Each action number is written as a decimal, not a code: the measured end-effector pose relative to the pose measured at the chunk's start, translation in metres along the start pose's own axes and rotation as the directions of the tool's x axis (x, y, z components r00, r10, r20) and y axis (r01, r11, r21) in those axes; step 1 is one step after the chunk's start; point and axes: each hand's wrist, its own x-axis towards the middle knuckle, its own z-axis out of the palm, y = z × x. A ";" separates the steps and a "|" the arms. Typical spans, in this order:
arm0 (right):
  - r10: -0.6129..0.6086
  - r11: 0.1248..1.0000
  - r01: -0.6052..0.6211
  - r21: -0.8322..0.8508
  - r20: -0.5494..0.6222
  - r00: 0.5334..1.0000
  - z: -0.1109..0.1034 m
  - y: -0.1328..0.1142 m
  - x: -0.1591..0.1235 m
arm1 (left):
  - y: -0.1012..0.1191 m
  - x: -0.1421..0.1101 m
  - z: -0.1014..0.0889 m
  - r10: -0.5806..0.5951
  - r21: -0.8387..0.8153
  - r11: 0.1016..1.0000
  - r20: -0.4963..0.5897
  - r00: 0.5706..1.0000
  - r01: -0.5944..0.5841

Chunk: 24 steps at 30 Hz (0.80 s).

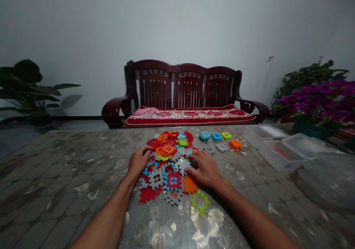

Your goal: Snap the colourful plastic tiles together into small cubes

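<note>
While the left hand curls, fingers together, on the heap of plastic puzzle pieces, pinching or not unclear, the right hand lies spread across it. The heap sits mid-tabletop; 6 loose pieces lie toward the far edge, clear plastic boxes by the right.

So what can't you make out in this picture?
From the head camera:
Lower layers of the tile pile: hidden by the upper tiles.
Tiles under the left hand: hidden by that hand.
Tiles under the right hand: hidden by that hand.
Contents of the clear boxes: blurred by their cloudy plastic.
Purple flowers: cut off by the right edge.
</note>
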 end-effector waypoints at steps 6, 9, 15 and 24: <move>0.014 0.999 -0.013 0.029 -0.052 0.999 0.002 -0.001 0.000 | 0.000 0.001 0.000 0.000 -0.009 1.000 0.013 1.000 0.000; 0.065 0.988 -0.050 0.149 -0.093 0.994 0.007 -0.001 0.000 | -0.003 0.001 0.001 0.006 -0.015 1.000 0.010 1.000 -0.005; 0.297 0.743 -0.153 0.652 -0.116 0.948 0.004 0.018 0.012 | -0.005 0.002 0.002 0.001 -0.024 1.000 -0.001 1.000 -0.001; 0.554 0.754 -0.421 0.504 -0.143 0.820 -0.047 0.121 0.001 | -0.007 0.004 0.003 0.004 -0.016 1.000 -0.002 1.000 -0.004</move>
